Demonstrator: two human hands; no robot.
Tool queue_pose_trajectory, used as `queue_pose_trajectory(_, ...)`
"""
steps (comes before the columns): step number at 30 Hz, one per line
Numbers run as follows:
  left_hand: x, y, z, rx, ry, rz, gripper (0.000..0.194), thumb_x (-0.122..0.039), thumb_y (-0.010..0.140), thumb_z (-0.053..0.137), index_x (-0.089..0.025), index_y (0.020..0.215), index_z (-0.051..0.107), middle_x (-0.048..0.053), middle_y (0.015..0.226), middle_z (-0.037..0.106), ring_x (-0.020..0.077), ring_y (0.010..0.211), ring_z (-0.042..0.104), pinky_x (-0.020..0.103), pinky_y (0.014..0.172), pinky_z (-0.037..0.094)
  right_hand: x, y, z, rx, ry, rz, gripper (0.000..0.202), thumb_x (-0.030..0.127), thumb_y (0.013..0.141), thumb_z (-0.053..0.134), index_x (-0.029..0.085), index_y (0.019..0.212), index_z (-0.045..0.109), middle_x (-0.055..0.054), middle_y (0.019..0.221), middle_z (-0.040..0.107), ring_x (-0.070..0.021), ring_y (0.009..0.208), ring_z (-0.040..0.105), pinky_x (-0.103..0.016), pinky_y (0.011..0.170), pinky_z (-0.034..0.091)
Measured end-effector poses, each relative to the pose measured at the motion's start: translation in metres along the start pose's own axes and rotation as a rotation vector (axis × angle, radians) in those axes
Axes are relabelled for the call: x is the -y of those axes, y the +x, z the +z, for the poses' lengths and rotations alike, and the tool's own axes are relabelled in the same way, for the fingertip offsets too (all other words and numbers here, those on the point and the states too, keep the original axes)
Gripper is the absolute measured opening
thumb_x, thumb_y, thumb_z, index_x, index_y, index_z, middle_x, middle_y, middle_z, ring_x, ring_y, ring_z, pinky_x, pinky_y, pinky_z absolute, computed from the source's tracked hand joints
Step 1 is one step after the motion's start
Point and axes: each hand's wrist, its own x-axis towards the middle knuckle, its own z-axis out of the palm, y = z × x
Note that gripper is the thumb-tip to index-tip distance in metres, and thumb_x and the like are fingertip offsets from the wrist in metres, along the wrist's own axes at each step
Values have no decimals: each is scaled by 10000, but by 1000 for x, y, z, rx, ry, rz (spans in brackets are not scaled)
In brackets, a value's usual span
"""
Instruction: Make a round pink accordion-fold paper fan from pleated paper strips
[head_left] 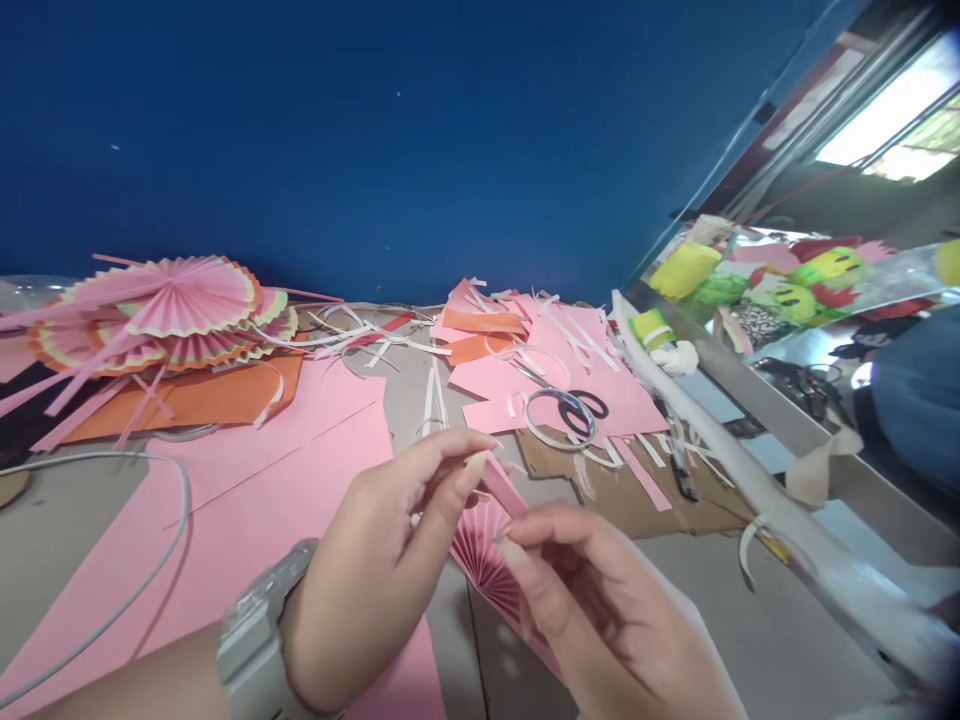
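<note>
My left hand [409,540], with a grey watch [259,630] on its wrist, pinches the upper end of a narrow folded pink paper strip [502,484]. The thumb and index finger of my right hand [592,600] close on the strip's lower end. Just beneath the strip, between both hands, a pleated pink paper fan [487,560] spreads out; its right part is hidden behind my right hand. Large pink sheets [277,480] lie under and beside my left arm.
Finished pleated rosettes [191,300] are stacked at the left on orange paper [225,395]. Black-handled scissors [581,410], a tape roll [559,418], paper scraps, cardboard [637,490] and a cutter [684,470] lie ahead. A white pole [750,490] runs along the right.
</note>
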Motion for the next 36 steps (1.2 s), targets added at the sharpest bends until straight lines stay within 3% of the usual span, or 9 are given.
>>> queue_pose_trajectory(5,1,-3,12,-6,-247,-120,150,-325,898,469,-299,1001,575,-72,901,683,54,863,641,89,744,491,-6,9,-1,-89,0,-52,75,309,774,598,254,725,611,13,735,658,-126,625,626,-175,559,501)
queue_pose_trajectory(13,10,-3,23,-6,-427,-267,196,-358,885,485,-243,1017,573,-15,1028,666,95,936,626,158,828,499,-17,22,-1,-10,-64,-27,65,304,825,559,261,820,607,30,780,659,-94,698,624,-120,580,500)
queue_pose_trajectory(23,26,-3,28,-2,-414,-249,207,-332,891,474,-216,1029,576,2,950,667,98,809,609,175,748,475,-31,33,5,68,-75,13,85,302,847,539,242,860,598,22,836,622,-94,745,595,-153,683,498)
queue_pose_trajectory(31,29,-2,29,-21,-409,-264,213,-329,891,468,-206,1026,576,27,983,666,137,904,609,223,807,464,-34,35,7,68,-80,46,135,342,839,538,218,827,590,-14,831,637,-149,757,611,-253,706,517)
queue_pose_trajectory(36,31,-2,31,-13,-404,-274,211,-326,893,463,-202,1025,573,32,1006,668,140,925,612,221,814,464,-37,36,10,54,-67,88,155,361,833,545,210,810,576,-6,813,630,-141,758,610,-239,684,506)
